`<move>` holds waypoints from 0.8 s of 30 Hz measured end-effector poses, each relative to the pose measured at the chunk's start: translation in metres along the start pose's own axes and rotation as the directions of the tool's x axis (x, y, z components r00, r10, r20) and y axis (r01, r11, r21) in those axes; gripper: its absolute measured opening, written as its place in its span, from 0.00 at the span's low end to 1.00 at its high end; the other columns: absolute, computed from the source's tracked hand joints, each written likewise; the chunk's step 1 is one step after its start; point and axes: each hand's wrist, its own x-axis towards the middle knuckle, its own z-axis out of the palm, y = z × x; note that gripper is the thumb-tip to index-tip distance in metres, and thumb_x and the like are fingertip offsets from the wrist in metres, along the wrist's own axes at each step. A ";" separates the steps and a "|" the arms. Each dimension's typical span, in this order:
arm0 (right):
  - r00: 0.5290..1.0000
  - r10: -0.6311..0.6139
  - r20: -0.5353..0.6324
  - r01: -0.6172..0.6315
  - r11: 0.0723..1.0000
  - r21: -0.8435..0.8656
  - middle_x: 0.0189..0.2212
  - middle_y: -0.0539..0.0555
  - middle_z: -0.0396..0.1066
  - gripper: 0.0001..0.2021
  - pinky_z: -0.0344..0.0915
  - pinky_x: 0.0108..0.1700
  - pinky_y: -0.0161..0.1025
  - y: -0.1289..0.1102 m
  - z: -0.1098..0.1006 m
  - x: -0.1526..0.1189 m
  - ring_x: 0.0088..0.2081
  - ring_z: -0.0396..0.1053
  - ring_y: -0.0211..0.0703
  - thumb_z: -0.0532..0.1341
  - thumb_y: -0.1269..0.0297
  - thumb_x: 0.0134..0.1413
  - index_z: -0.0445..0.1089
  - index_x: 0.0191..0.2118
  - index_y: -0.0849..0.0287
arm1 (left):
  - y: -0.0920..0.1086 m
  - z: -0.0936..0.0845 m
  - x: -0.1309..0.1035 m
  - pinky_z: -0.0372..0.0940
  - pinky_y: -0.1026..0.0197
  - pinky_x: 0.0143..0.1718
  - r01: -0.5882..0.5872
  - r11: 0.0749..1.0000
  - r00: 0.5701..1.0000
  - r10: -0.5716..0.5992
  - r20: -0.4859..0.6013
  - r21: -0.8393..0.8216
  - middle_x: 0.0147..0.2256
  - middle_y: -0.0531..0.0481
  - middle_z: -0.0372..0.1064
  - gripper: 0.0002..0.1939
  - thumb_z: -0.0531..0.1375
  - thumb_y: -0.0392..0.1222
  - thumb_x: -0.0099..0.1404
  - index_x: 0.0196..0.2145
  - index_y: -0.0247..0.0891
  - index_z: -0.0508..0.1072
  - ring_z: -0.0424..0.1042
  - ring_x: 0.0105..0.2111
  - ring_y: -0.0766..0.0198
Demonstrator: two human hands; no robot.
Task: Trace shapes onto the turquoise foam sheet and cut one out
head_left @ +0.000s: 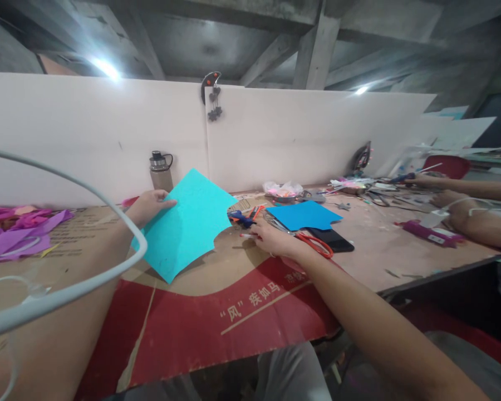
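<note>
My left hand (150,205) grips the left edge of a turquoise sheet of paper (187,223), thumb on top. The sheet is tilted up off the cardboard, and curved notches are cut into its right side. My right hand (272,238) is low over the table, its fingers closed around a thin pen (247,235) with only one end showing. Just beyond its fingers lie a dark blue tool (242,219) and an orange-handled cutter (256,211). Red-handled scissors (317,245) lie beside the wrist, near a blue sheet (303,214) and a black phone (336,240).
A bottle (161,172) stands against the white partition (87,133). Coloured scraps (29,228) lie at the left. A white bar (92,281) crosses the left foreground. At the right, a co-worker's arms (471,211) rest by a purple glue gun (434,233).
</note>
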 end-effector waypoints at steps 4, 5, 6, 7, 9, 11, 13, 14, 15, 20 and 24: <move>0.988 -0.003 0.155 -0.018 0.991 0.135 0.27 0.54 0.70 0.06 0.56 0.31 0.35 0.005 -0.013 -0.007 0.28 0.64 0.40 0.58 0.72 0.49 0.73 0.32 0.61 | -0.009 0.003 0.003 0.58 0.64 0.24 -0.010 0.993 1.000 0.008 -0.013 -0.114 0.25 0.52 0.69 0.19 0.64 0.55 0.48 0.30 0.37 0.71 0.65 0.23 0.63; 0.983 -0.012 0.183 -0.020 0.985 0.174 0.27 0.53 0.70 0.05 0.56 0.30 0.34 0.006 -0.016 -0.008 0.27 0.64 0.39 0.60 0.71 0.48 0.74 0.31 0.61 | -0.011 0.005 0.003 0.59 0.64 0.24 -0.012 0.990 1.000 0.010 -0.017 -0.141 0.25 0.52 0.70 0.20 0.64 0.56 0.48 0.31 0.37 0.71 0.65 0.24 0.63; 0.979 -0.027 0.204 -0.018 0.976 0.217 0.28 0.52 0.71 0.04 0.57 0.30 0.34 0.008 -0.020 -0.010 0.28 0.65 0.39 0.62 0.69 0.46 0.74 0.31 0.60 | -0.013 0.007 0.004 0.59 0.64 0.25 -0.014 0.986 1.000 0.012 -0.017 -0.164 0.26 0.52 0.70 0.20 0.64 0.56 0.48 0.32 0.38 0.71 0.66 0.24 0.63; 0.977 -0.038 0.209 -0.018 0.965 0.260 0.29 0.52 0.71 0.06 0.58 0.31 0.34 0.009 -0.024 -0.011 0.29 0.66 0.40 0.65 0.66 0.44 0.74 0.32 0.59 | -0.015 0.009 0.005 0.60 0.64 0.25 -0.016 0.983 1.000 0.013 -0.016 -0.182 0.27 0.52 0.70 0.20 0.64 0.56 0.48 0.32 0.38 0.70 0.66 0.25 0.63; 0.985 -0.034 0.169 -0.023 0.946 0.323 0.34 0.53 0.72 0.13 0.60 0.34 0.35 0.009 -0.029 -0.010 0.34 0.67 0.42 0.65 0.60 0.46 0.73 0.39 0.58 | -0.013 0.012 0.005 0.60 0.64 0.25 -0.018 0.979 1.000 0.017 -0.006 -0.203 0.27 0.52 0.70 0.20 0.65 0.55 0.48 0.32 0.38 0.70 0.66 0.24 0.64; 0.997 0.013 0.080 -0.047 0.893 0.448 0.40 0.55 0.70 0.18 0.61 0.35 0.36 0.006 -0.030 -0.008 0.37 0.66 0.42 0.57 0.54 0.55 0.68 0.48 0.58 | -0.007 0.016 0.002 0.59 0.64 0.25 -0.024 0.978 0.999 0.028 0.018 -0.209 0.26 0.53 0.70 0.20 0.65 0.55 0.47 0.31 0.37 0.70 0.66 0.24 0.65; 0.995 0.099 0.010 -0.075 0.679 0.730 0.42 0.56 0.69 0.20 0.62 0.32 0.35 0.000 -0.027 -0.004 0.35 0.66 0.39 0.54 0.51 0.58 0.64 0.52 0.56 | 0.002 0.020 -0.002 0.59 0.65 0.24 -0.034 0.978 0.998 0.045 0.052 -0.206 0.25 0.53 0.69 0.19 0.65 0.55 0.47 0.30 0.37 0.71 0.65 0.23 0.65; 0.987 0.158 0.021 -0.091 0.447 0.890 0.39 0.55 0.69 0.20 0.61 0.29 0.35 -0.004 -0.024 -0.002 0.33 0.66 0.39 0.58 0.50 0.54 0.66 0.48 0.56 | 0.007 0.023 -0.005 0.58 0.65 0.24 -0.044 0.979 0.996 0.058 0.067 -0.198 0.25 0.54 0.69 0.19 0.65 0.54 0.48 0.30 0.37 0.71 0.65 0.23 0.66; 0.984 0.177 0.020 -0.086 0.373 0.924 0.34 0.54 0.68 0.20 0.59 0.26 0.34 -0.009 -0.020 0.000 0.30 0.66 0.39 0.60 0.48 0.52 0.67 0.45 0.57 | 0.012 0.026 -0.007 0.58 0.65 0.24 -0.058 0.982 0.994 0.074 0.081 -0.182 0.25 0.54 0.69 0.18 0.66 0.54 0.48 0.29 0.37 0.71 0.64 0.23 0.66; 0.975 0.221 0.019 -0.062 0.187 0.980 0.19 0.46 0.60 0.20 0.53 0.19 0.31 -0.023 -0.005 0.007 0.19 0.58 0.33 0.66 0.46 0.42 0.60 0.24 0.58 | 0.031 0.041 -0.016 0.61 0.64 0.31 -0.215 0.977 0.968 0.213 0.133 0.001 0.30 0.51 0.72 0.14 0.61 0.51 0.56 0.33 0.37 0.73 0.68 0.30 0.63; 0.929 0.365 -0.062 0.040 0.068 0.997 0.18 0.43 0.58 0.22 0.52 0.18 0.29 -0.019 -0.005 0.010 0.18 0.57 0.30 0.68 0.50 0.40 0.56 0.24 0.57 | 0.037 0.043 -0.020 0.63 0.60 0.42 -0.305 0.948 0.919 0.319 -0.233 0.094 0.44 0.45 0.69 0.18 0.60 0.48 0.58 0.44 0.38 0.70 0.68 0.42 0.58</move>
